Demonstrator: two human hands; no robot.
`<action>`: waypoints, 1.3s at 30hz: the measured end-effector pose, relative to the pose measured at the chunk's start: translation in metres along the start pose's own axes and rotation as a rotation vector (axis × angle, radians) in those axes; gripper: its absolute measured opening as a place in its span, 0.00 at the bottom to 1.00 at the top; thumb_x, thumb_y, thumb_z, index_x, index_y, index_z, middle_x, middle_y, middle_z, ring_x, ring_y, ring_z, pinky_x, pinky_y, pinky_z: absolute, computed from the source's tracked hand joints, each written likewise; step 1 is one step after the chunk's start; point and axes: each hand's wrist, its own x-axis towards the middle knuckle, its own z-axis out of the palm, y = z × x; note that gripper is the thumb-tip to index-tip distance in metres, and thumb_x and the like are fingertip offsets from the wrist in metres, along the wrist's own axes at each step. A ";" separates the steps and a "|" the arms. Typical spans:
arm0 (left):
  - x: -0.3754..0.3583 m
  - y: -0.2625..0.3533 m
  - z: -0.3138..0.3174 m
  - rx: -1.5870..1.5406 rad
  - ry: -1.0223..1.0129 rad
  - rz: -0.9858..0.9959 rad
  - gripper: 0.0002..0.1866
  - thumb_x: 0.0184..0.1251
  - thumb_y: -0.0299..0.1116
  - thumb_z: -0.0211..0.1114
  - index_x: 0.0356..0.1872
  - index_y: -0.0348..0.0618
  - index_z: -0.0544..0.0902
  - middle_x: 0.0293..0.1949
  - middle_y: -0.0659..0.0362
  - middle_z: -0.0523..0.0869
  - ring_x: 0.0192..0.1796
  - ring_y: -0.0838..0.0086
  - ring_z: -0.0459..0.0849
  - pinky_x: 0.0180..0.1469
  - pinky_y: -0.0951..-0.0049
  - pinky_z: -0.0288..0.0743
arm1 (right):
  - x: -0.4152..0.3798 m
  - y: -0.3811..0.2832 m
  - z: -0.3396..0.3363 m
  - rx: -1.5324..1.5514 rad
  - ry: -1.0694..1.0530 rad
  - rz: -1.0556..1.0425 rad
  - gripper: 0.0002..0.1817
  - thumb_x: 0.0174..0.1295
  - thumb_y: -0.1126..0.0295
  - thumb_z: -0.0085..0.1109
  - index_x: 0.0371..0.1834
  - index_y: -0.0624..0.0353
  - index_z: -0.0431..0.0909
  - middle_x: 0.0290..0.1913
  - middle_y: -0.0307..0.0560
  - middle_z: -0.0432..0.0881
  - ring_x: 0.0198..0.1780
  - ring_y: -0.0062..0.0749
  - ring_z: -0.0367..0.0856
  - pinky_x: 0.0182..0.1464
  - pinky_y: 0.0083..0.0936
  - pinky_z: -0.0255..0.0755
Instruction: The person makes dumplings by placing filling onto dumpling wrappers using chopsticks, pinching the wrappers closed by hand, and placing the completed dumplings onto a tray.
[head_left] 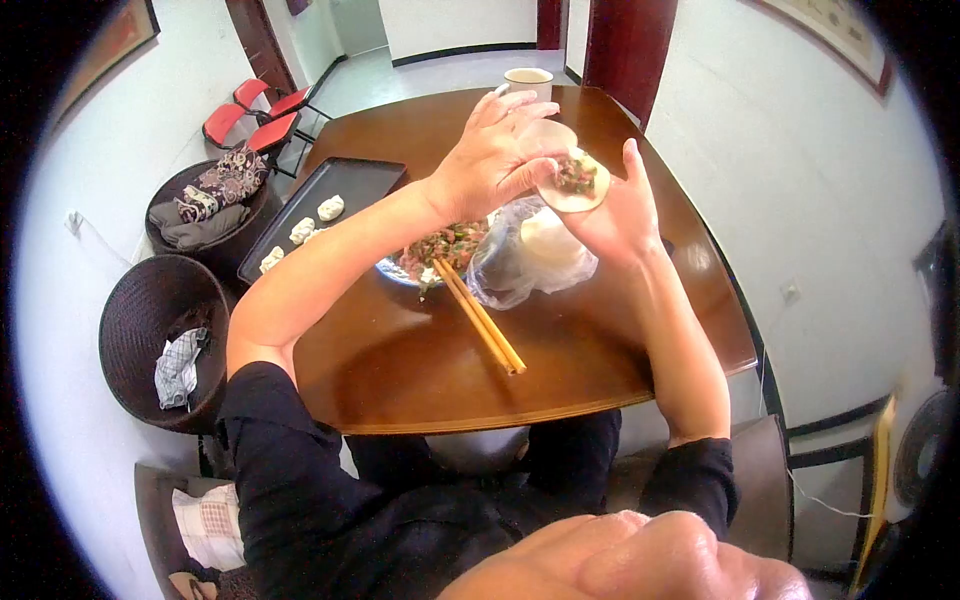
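Observation:
A round dough wrapper [567, 203] with a heap of chopped filling [577, 174] lies across the palm and fingers of my right hand [620, 215], whose thumb points up. From the left, my left hand [492, 152] reaches over, its thumb against the wrapper's near-left edge and its other fingers raised. Below the hands stands a bowl of chopped meat and green filling [445, 247], partly hidden by my left arm. Two wooden chopsticks [480, 318] rest on its rim. Beside the bowl, a clear plastic bag [530, 265] holds pale dough.
A black tray [358, 176] with several folded dumplings [302, 231] is at the left of the brown table [400, 360]. A cup [528, 80] stands at the far edge. Two dark baskets [125, 335] with cloths and red folding chairs [272, 131] are beyond the table's left side.

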 end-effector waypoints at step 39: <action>-0.026 0.037 -0.019 -0.511 0.107 -0.512 0.06 0.57 0.28 0.68 0.34 0.40 0.81 0.41 0.53 0.84 0.43 0.60 0.82 0.50 0.66 0.77 | -0.003 0.032 -0.001 -0.444 -0.188 0.123 0.23 0.63 0.63 0.56 0.57 0.67 0.72 0.60 0.51 0.76 0.63 0.38 0.72 0.72 0.35 0.57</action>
